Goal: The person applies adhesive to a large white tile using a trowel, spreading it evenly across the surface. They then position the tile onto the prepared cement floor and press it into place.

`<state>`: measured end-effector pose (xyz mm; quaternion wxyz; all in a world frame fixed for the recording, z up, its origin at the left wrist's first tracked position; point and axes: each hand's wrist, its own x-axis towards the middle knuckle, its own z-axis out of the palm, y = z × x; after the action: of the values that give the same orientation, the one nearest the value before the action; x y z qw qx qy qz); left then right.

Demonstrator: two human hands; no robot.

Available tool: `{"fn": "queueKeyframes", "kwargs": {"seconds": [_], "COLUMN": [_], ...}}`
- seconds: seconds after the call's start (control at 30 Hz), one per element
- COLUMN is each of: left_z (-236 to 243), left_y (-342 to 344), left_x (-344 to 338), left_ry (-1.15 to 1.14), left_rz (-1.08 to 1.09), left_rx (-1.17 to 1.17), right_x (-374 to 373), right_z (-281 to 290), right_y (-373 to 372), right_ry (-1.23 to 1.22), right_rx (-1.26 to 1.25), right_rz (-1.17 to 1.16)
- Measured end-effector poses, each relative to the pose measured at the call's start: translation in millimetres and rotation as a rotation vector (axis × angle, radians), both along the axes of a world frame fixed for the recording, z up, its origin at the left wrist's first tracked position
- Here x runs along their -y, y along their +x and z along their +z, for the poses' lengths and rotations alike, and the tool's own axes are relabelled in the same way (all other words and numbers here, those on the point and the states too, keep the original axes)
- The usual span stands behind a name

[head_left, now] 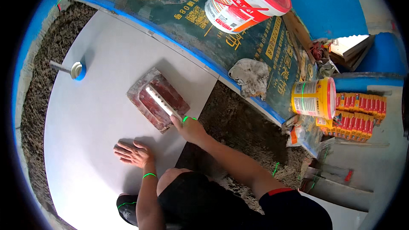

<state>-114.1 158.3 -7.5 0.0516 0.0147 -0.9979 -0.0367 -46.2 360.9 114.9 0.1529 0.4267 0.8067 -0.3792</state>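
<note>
My right hand (192,130) is closed round the near end of the pale bar handle of a float (171,92). The float is rectangular, dark red and grey-smeared, and rests on a large light grey tile (102,106). To the left, my left hand (135,153) lies flat on the same tile with its fingers spread, holding nothing. Farther left on the tile is a round blue-and-white piece (78,71) with a ribbed grey shaft.
Dark mortar bed (228,117) borders the tile at right. Beyond a blue-taped edge, printed green sheeting (183,21) carries a white-and-red bucket (243,2) and a crumpled rag (250,76). A yellow bucket (313,98) and red-and-yellow packs (353,125) stand at right. Green laser lines cross the area.
</note>
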Motion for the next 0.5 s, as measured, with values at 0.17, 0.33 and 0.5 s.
{"fn": "queueKeyframes", "kwargs": {"seconds": [0.17,0.33,0.5], "left_z": [-0.5,15.2,18.1], "left_y": [-14.5,-18.0,-19.2], "left_x": [8.6,-12.4,-1.1], "left_ry": [-0.029,-0.008,0.016], "left_rz": [0.036,-0.026,-0.024], "left_rx": [0.023,0.068,0.120], "right_x": [-1.7,-6.0,-29.7], "right_z": [33.0,0.9,50.0], "right_y": [-33.4,-6.7,-91.5], "right_ry": [-0.175,0.023,-0.169], "right_rx": [-0.190,0.069,-0.007], "right_rz": [-0.027,0.033,0.070]}}
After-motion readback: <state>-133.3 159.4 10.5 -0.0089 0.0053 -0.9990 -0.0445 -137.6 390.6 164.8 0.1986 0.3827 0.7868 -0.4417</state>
